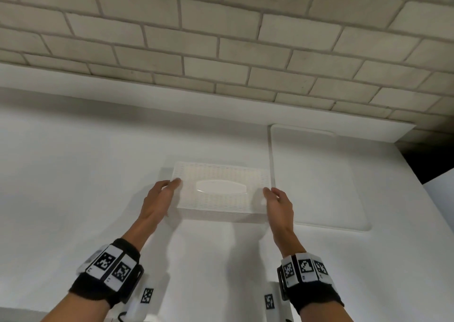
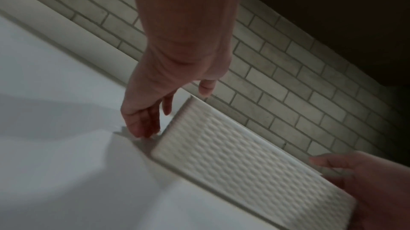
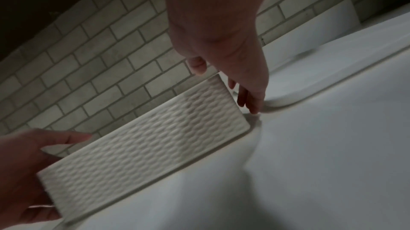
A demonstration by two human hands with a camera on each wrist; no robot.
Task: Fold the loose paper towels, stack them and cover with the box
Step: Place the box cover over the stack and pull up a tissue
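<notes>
1. Nearest to us we see both forearms with black wristbands (image 1: 108, 276) carrying square-coded markers.
2. Beyond them, the left hand (image 1: 159, 198) sits at the left end of the box (image 1: 221, 191), thumb on the top edge and fingers straight down the side wall; its grip is relaxed and wide rather than curled.
3. The right hand (image 1: 278, 202) mirrors it at the right end, thumb near the top corner, fingers (image 3: 250, 100) pointing down beside the end wall, the grip equally loose.
4. The box is white with a woven, embossed texture and an oval opening on top; it stands on the white surface (image 1: 73, 174) between the hands.
5. In the wrist views its lower edge appears to sit just off the surface, though blur keeps us from being sure.
6. We cannot see the paper towels.
7. Just right of the box lies a flat white board (image 1: 319, 181) with rounded corners.
8. Farthest off we see a pale brick wall (image 1: 221, 39).
</notes>
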